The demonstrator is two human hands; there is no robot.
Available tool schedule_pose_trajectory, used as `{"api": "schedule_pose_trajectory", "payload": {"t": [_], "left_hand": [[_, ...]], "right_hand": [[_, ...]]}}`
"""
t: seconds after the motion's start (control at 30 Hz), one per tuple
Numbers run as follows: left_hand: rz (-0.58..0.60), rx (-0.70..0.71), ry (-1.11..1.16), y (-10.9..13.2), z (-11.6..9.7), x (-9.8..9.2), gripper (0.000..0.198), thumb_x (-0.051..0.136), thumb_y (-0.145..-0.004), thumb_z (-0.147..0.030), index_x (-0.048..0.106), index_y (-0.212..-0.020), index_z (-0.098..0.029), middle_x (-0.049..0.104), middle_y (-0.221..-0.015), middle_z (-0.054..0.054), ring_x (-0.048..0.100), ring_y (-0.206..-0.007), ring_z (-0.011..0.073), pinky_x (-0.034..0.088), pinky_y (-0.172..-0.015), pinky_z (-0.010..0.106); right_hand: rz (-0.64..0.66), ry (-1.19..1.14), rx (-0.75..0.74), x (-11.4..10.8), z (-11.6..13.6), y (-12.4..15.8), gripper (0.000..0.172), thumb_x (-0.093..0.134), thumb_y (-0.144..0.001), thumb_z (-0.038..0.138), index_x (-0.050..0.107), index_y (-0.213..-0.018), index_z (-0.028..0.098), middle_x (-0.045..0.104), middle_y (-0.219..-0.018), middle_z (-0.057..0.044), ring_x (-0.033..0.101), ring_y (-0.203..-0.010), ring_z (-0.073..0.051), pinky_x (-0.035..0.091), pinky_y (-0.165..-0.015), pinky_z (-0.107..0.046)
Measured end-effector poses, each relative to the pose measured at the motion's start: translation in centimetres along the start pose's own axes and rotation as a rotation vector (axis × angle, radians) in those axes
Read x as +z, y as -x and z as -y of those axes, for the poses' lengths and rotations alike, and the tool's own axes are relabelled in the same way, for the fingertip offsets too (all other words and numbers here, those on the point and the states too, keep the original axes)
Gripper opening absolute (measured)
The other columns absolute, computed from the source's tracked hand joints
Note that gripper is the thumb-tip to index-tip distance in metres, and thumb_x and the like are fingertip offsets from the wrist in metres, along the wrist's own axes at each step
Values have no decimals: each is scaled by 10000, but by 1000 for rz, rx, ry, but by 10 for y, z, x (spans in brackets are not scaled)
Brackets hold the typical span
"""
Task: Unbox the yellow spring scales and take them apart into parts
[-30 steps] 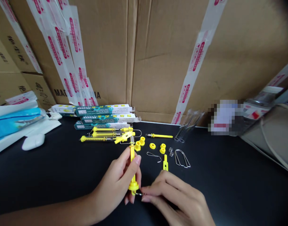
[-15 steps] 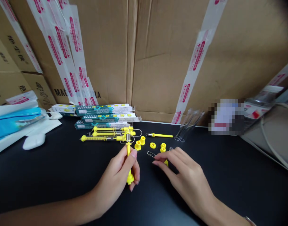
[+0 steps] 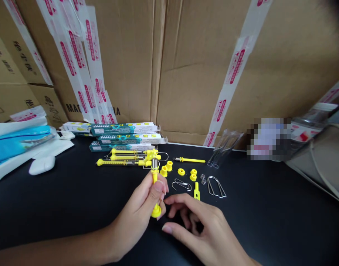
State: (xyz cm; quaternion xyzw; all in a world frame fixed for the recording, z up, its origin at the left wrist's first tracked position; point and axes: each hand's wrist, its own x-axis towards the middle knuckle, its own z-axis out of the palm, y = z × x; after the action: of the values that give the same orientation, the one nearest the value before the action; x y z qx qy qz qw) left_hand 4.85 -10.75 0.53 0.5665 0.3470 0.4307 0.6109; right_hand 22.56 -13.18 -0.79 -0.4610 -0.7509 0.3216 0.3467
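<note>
My left hand (image 3: 147,201) is closed round a yellow spring scale rod (image 3: 155,179), held upright with a metal spring near its top and a round yellow cap at the bottom. My right hand (image 3: 199,225) is just right of that cap, thumb and forefinger apart and nothing visible between them. Beyond the right hand lie metal S-shaped hooks (image 3: 182,184), a flat yellow piece (image 3: 196,190) partly behind the fingers, small springs (image 3: 203,179) and bent wire loops (image 3: 216,187). Yellow caps (image 3: 163,171) and a yellow ring (image 3: 181,171) sit farther back.
Several yellow spring scales (image 3: 122,162) lie behind my left hand, before stacked green-and-white boxes (image 3: 125,128). Another yellow rod (image 3: 191,160) lies near clear tubes (image 3: 223,149). At left is a white earbud case (image 3: 42,165); at right, a plastic bottle (image 3: 306,129). Cardboard (image 3: 202,74) walls the back.
My right hand has left the wire hooks on the table, moved left and nearer to me, and its fingers have parted. My left hand still holds the rod. The view has shifted slightly.
</note>
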Motion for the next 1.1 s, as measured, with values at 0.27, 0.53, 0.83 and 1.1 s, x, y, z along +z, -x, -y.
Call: {"api": "schedule_pose_trajectory", "payload": {"t": [0.27,0.53,0.83,1.1], "left_hand": [[91,-29,-18,0,3,0,422,450,-970,-639,524,-946,-224,439,-873,-20,417,-719,125,404,-665,253],[48,-20,-87,-1,1,1,430,459,-973,-625,529,-879,-212,471,-819,-14,462,-756,152,421,-727,283],[-163,40,64,-2,5,-2,465,534,-929,-647,514,-781,-207,489,-767,-16,452,-740,158,408,-725,297],[-183,45,57,-9,7,-6,467,582,-908,-633,530,-765,-191,491,-736,-12,454,-688,149,386,-683,309]], "right_hand": [[-11,-60,75,10,11,-10,293,767,-824,458,726,-972,208,687,-758,4,535,-593,-131,426,-560,-250],[-41,-46,63,9,9,-7,129,743,-847,317,765,-929,220,637,-725,6,525,-596,-130,426,-568,-243],[30,27,-50,7,11,0,233,600,-898,236,726,-1087,182,632,-805,-35,581,-604,-134,476,-518,-233],[-323,326,-250,-26,-17,-18,287,552,-988,272,675,-1244,226,691,-1071,-107,642,-962,-252,554,-827,-394]]}}
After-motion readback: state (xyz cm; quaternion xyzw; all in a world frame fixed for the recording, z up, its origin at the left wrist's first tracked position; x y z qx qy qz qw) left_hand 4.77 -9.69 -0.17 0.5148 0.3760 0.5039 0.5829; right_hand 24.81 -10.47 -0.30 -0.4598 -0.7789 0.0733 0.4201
